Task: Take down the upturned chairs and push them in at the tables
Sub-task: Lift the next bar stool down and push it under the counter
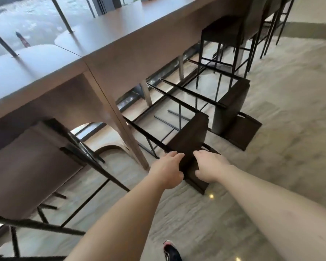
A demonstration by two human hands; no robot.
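A dark brown bar chair (191, 136) lies tipped on the floor, backrest flat on the tiles, black legs pointing toward the long table (109, 53). My left hand (167, 170) grips the left edge of its seat. On the right side of the seat my right hand (209, 166) curls around the edge near the backrest. A second tipped chair (231, 102) lies just beyond it, legs also reaching under the table.
An upright chair (222, 32) stands pushed in at the table farther back, with more behind it. Another chair (32, 166) stands close at my left under the table edge. A table support panel (124, 132) drops to the floor between them. My shoe (170, 250) shows below.
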